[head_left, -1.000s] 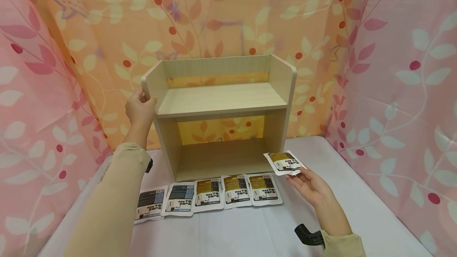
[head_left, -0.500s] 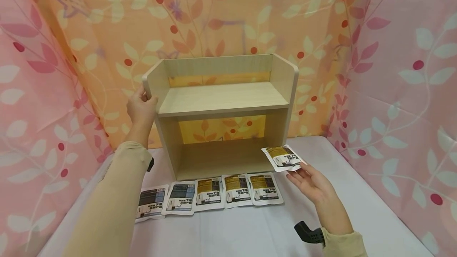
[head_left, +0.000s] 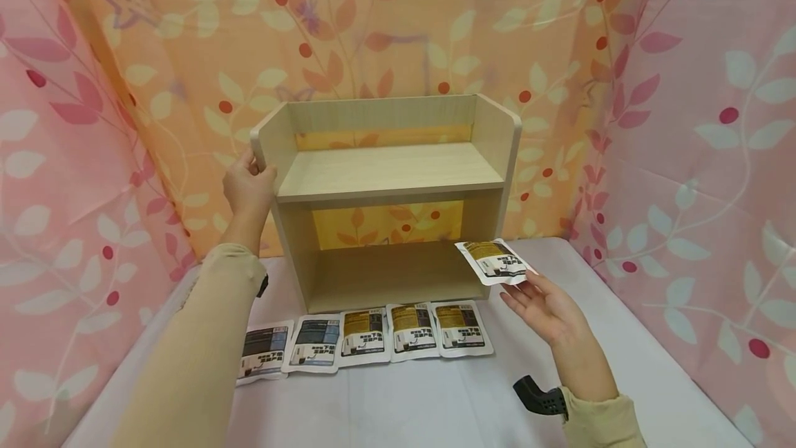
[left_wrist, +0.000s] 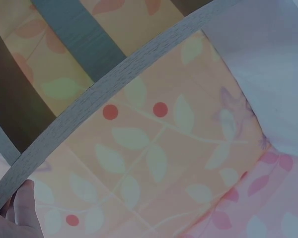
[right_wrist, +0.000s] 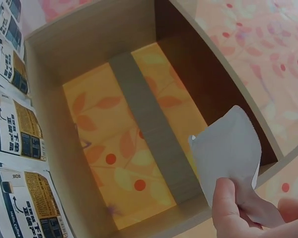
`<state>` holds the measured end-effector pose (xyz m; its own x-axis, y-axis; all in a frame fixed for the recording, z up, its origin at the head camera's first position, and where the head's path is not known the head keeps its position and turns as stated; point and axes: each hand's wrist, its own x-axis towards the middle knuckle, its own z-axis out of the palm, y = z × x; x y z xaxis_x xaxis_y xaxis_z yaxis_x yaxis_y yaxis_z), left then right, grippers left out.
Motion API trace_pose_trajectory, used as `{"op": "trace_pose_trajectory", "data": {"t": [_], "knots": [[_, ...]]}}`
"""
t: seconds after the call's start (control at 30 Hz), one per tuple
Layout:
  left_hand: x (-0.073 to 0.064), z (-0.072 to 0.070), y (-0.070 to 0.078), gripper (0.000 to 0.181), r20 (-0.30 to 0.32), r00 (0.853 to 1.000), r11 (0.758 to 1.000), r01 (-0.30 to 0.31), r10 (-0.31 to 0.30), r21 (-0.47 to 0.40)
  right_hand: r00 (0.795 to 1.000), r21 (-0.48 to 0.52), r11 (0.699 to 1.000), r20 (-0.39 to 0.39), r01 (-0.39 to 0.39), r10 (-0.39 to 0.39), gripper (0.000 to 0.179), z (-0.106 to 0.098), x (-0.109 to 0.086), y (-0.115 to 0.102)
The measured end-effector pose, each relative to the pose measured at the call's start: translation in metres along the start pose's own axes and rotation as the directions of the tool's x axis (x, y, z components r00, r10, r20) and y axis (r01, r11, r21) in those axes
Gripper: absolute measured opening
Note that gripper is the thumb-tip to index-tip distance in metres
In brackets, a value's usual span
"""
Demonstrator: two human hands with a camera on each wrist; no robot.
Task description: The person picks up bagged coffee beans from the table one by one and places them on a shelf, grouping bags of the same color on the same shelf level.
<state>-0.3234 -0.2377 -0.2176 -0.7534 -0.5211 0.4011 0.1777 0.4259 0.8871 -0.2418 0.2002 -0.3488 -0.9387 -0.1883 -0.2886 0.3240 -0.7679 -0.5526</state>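
Note:
A pale wooden two-tier shelf (head_left: 388,189) stands upright on the table. My left hand (head_left: 247,189) grips the front edge of its left side panel; in the left wrist view, fingers (left_wrist: 25,206) curl over that edge. Palm up, my right hand (head_left: 553,313) pinches a coffee pouch (head_left: 495,261) by its near corner. This pouch is white-edged with a gold and black label, and it overlaps the right end of the lower compartment in the head view. The right wrist view shows its plain white back, with the thumb (right_wrist: 225,198) pressed on it.
In front of the shelf, several pouches lie in a row: gold-labelled ones (head_left: 462,329) at the right, blue-labelled ones (head_left: 314,344) at the left. A white cloth (head_left: 373,406) covers the table. Flowered curtains (head_left: 385,26) hang behind and at both sides.
My right hand has lifted the coffee pouch upward and a little away from me, towards the lower compartment. The left hand keeps its grip on the side panel.

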Motion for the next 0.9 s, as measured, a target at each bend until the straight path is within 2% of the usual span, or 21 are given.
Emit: {"op": "trace_pose_trajectory", "data": {"t": [0.13, 0.37, 0.63, 0.9], "knots": [[0.0, 0.0, 0.0, 0.053, 0.003, 1.0, 1.0, 0.002, -0.002, 0.012, 1.0, 0.059, 0.998, 0.015, -0.016, 0.015, 0.041, 0.001, -0.001, -0.005], [0.0, 0.001, 0.0, 0.052, -0.004, 1.0, 1.0, -0.007, 0.007, 0.014, 0.997, 0.042, 0.999, 0.078, -0.008, 0.005, 0.042, 0.005, -0.003, -0.011], [-0.001, 0.001, -0.001, 0.052, -0.006, 1.0, 1.0, -0.011, 0.011, 0.022, 0.998, 0.065, 0.998, 0.068, 0.011, -0.015, 0.054, 0.016, -0.007, -0.015], [0.0, 0.001, 0.0, 0.053, -0.014, 1.0, 1.0, -0.016, 0.017, 0.017, 0.993, 0.108, 0.994, 0.119, 0.002, -0.015, 0.043, 0.023, -0.008, -0.021]]}}
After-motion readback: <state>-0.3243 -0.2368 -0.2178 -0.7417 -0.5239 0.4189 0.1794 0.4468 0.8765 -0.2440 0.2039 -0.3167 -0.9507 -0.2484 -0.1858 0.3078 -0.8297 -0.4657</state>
